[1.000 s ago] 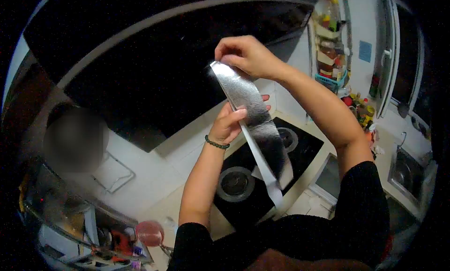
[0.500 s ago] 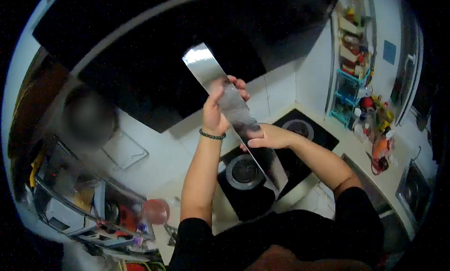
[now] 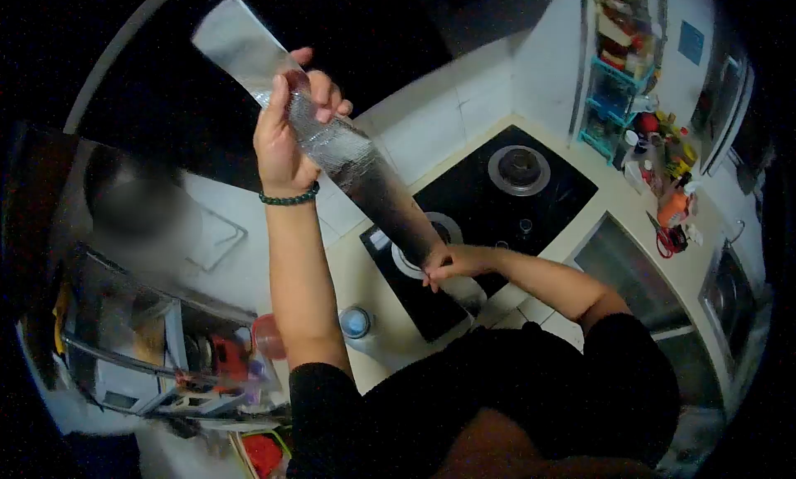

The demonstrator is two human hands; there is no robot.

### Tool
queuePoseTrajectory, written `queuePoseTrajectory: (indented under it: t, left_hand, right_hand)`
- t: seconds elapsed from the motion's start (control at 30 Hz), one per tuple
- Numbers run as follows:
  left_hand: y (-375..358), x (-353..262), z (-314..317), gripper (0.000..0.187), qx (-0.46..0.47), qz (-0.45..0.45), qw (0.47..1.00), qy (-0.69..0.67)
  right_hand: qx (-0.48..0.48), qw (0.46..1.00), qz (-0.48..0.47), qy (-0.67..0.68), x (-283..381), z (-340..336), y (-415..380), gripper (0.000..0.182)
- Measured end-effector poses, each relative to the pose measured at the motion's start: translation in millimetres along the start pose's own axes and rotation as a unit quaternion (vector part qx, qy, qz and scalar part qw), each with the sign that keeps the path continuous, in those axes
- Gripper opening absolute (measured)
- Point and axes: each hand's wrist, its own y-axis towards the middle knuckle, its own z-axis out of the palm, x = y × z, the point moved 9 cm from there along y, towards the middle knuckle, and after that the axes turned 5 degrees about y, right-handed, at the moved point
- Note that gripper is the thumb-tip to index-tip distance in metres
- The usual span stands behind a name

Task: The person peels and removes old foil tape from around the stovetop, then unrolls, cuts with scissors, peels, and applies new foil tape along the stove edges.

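A long, shiny silver foil-like strip [image 3: 356, 160] runs diagonally from the upper left down to the black stove [image 3: 543, 218]. My left hand [image 3: 294, 122], with a dark bead bracelet on the wrist, grips the strip's upper part, thumb on the near face and fingers round the far edge. Lower down, my right hand [image 3: 456, 263] holds it near its bottom end, fingers closed at the edge. The strip's middle is wrinkled and it partly covers the left burner. Its lower tip reaches the counter's front edge near my body.
A blue-topped jar [image 3: 355, 322] stands on the counter left of the stove. Bottles and red-handled scissors [image 3: 666, 240] lie at the right, below a turquoise rack [image 3: 609, 106]. A sink [image 3: 730, 301] is far right. A red container [image 3: 267, 336] is beside my left arm.
Both hands still hold the strip. My left hand has moved up and left with its upper end, and my right hand sits slightly lower. The view has shifted, and the blue-topped jar now shows.
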Motion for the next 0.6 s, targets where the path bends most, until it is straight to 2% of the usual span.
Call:
queuePoseTrajectory:
  t: [0.03, 0.07, 0.1, 0.2, 0.27, 0.3, 0.37, 0.4, 0.47, 0.5, 0.57, 0.6]
  left_hand:
    - [0.0, -5.1, -1.2, 0.036, -0.002, 0.001, 1.000, 0.002]
    - [1.5, -10.3, 1.7, 0.036, 0.018, 0.002, 1.000, -0.002]
    - [2.1, -15.8, 4.9, 0.036, 0.040, 0.005, 0.999, -0.007]
    - [0.1, -22.6, 10.0, 0.035, 0.054, 0.000, 0.999, 0.010]
    - [-0.8, -22.7, 16.6, 0.035, 0.069, -0.008, 0.998, 0.010]
    - [-0.4, -22.3, 18.7, 0.034, 0.053, -0.009, 0.998, 0.012]
    - [4.0, -26.0, 17.8, 0.034, 0.046, -0.006, 0.999, 0.022]
    - [8.0, -29.2, 17.4, 0.034, 0.045, -0.002, 0.999, 0.029]
    - [15.3, -32.6, 16.7, 0.034, 0.036, -0.015, 0.999, 0.034]
    - [17.5, -31.1, 15.7, 0.034, 0.031, -0.025, 0.999, 0.032]
    - [20.8, -24.0, 13.8, 0.036, 0.021, -0.036, 0.992, 0.119]
    - [20.2, -16.6, 12.8, 0.037, 0.017, -0.055, 0.988, 0.145]
  right_hand:
    - [-0.005, 1.000, 0.002, 0.006, -18.2, 4.9, 1.9, 0.025]
    - [-0.024, 0.998, -0.041, -0.048, -39.2, 9.2, 1.6, 0.027]
    - [-0.059, 0.997, 0.029, -0.030, -64.6, 15.8, -3.0, 0.028]
    - [-0.040, 0.999, 0.017, 0.003, -125.0, 35.9, -11.2, 0.029]
    - [-0.160, 0.982, 0.088, 0.048, -188.8, 27.5, -22.6, 0.036]
    - [-0.128, 0.970, 0.209, 0.012, -204.6, 32.7, -28.9, 0.044]
    - [-0.114, 0.947, 0.289, -0.083, -268.2, 43.7, -47.1, 0.060]
    - [-0.131, 0.949, 0.250, -0.142, -314.3, 40.9, -47.2, 0.067]
    - [-0.085, 0.965, 0.232, -0.090, -278.8, 54.2, -48.9, 0.071]
    - [-0.032, 0.971, 0.153, -0.178, -252.5, 56.6, -45.7, 0.068]
    - [0.064, 0.947, 0.109, -0.295, -207.3, 50.0, -55.8, 0.060]
    - [0.104, 0.927, 0.148, -0.329, -169.7, 23.1, -66.6, 0.054]
